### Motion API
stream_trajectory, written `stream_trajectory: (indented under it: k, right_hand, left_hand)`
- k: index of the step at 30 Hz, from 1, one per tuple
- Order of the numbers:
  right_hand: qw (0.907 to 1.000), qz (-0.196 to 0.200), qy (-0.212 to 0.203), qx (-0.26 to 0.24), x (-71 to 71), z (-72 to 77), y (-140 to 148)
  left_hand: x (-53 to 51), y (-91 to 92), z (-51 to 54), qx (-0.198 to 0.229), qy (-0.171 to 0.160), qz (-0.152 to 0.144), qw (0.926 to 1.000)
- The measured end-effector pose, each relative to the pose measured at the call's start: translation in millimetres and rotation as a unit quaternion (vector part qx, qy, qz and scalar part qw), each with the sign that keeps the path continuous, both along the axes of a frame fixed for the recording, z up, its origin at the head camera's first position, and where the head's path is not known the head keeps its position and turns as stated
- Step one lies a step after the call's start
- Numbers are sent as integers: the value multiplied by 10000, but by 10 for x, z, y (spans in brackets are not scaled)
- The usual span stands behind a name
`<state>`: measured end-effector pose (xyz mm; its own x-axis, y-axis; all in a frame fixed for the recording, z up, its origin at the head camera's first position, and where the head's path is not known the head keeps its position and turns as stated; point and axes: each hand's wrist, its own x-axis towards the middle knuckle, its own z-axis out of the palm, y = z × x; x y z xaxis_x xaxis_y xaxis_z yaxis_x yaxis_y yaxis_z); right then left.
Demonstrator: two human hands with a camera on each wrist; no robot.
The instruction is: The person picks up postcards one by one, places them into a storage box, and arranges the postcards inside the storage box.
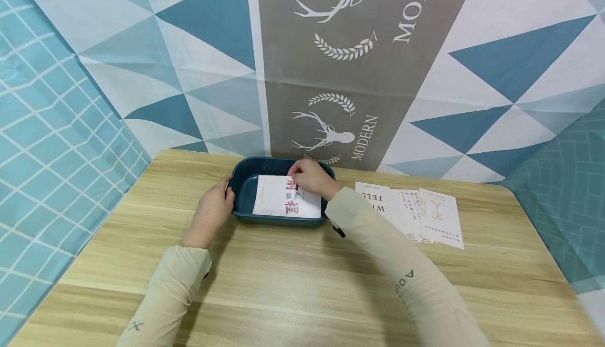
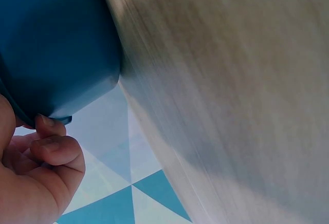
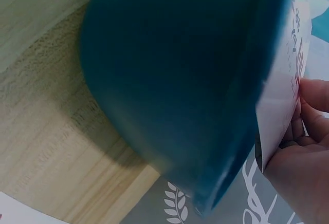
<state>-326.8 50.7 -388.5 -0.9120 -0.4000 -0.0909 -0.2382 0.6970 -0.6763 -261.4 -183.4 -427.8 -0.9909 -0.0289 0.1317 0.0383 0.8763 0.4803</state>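
A dark blue rectangular tub (image 1: pixel 279 221) stands near the table's back edge. My left hand (image 1: pixel 211 208) grips its left rim; in the left wrist view the fingers of that hand (image 2: pixel 43 170) curl at the rim of the blue tub (image 2: pixel 61 44). A white card (image 1: pixel 274 196) with red and dark characters lies over the tub's opening. My right hand (image 1: pixel 312 178) pinches the card's far edge. In the right wrist view, thumb and fingers of the right hand (image 3: pixel 306 136) hold the card (image 3: pixel 280 95) beside the tub wall (image 3: pixel 175 80).
Several printed cards (image 1: pixel 451 221) lie overlapping on the wooden table (image 1: pixel 283 284) right of the tub, near the right forearm. A patterned cloth (image 1: pixel 340 84) with deer heads and triangles hangs behind the table. Blue cloth with white lines (image 1: pixel 38 153) is at the left.
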Motion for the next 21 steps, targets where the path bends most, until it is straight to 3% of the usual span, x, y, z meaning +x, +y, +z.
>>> stream_trajectory:
  k: [21]
  right_hand:
    - [9997,-77,-195,-93,13,-222,-79]
  left_hand:
    - [1,2,-4,44,44,1,10000]
